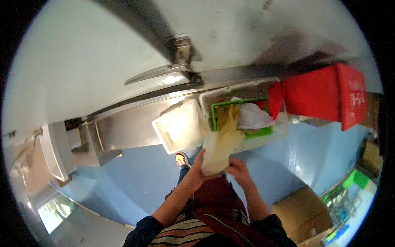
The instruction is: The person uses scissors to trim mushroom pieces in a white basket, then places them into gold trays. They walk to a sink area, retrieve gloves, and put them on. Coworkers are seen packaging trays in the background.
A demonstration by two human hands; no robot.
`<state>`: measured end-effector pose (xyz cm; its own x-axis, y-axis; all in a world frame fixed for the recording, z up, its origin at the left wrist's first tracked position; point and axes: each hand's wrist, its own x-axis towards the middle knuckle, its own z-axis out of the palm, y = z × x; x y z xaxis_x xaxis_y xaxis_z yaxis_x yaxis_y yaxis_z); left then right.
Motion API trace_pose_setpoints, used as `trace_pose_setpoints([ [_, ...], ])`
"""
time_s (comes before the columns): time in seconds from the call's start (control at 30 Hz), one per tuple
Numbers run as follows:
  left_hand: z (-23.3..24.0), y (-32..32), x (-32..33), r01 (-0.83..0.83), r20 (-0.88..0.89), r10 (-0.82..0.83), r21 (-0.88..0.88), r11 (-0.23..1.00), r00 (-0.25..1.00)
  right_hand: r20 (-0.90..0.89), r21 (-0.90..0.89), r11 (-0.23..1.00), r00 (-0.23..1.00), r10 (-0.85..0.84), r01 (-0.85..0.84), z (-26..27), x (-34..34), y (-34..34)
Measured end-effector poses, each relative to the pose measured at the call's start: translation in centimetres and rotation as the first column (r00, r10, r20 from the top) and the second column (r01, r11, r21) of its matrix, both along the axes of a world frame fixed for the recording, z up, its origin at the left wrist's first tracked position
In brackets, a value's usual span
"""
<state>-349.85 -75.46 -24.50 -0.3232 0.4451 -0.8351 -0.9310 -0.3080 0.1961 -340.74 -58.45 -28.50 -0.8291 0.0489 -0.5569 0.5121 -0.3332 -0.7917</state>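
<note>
My left hand (197,171) and my right hand (239,169) hold the lower end of a pale yellowish rubber glove (220,148), one on each side. The glove is blurred, and its fingers point away from me over a green plastic basket (259,133). A white cloth or bag (254,116) lies in that basket. The basket stands in a larger whitish bin (206,100) on the metal counter. Left of it is a white plastic tray (160,136), tilted and brightly lit. The fingertips of both hands are partly hidden by the glove.
A red box (311,95) bearing writing stands at the right end of the metal counter (129,132). A metal latch handle (151,74) is on the pale surface beyond. A cardboard box (302,213) is at my lower right, beside a green-rimmed basket (342,197). A white sink (55,151) is at the left.
</note>
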Motion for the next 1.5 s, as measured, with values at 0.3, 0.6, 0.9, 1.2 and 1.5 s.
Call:
trace_pose_setpoints([
  [0.3, 2.8, -5.3, 1.7, -0.077, -0.754, -0.297, -0.417, 0.906, 0.586, 0.013, -0.118, 0.985, 0.992, 0.129, -0.127, 6.7, -5.3, -5.9],
  [0.6, 10.1, -13.6, 3.5, -0.667, -0.57, 0.526, -0.053, 0.743, 0.631, -0.099, -0.16, 0.985, 0.992, -0.076, 0.059, 10.8, -6.0, -10.8],
  [0.9, 16.0, -34.5, 13.9, -0.871, -0.705, 0.651, 0.097, 0.481, 0.282, -0.464, -0.057, 0.979, 0.874, 0.146, -0.193, 20.6, -3.8, -22.4],
  [1.2, 20.1, -48.5, 24.7, -0.946, -0.783, -0.603, -0.292, 0.143, 0.151, -0.531, 0.428, 0.508, 0.246, 0.811, -0.747, 22.9, 4.5, -50.9],
  [1.5, 15.7, -65.5, 29.1, -0.885, -0.701, -0.545, -0.409, -0.221, 0.46, -0.304, -0.182, 0.518, 0.549, 0.778, -0.836, 23.9, 4.3, -74.2],
])
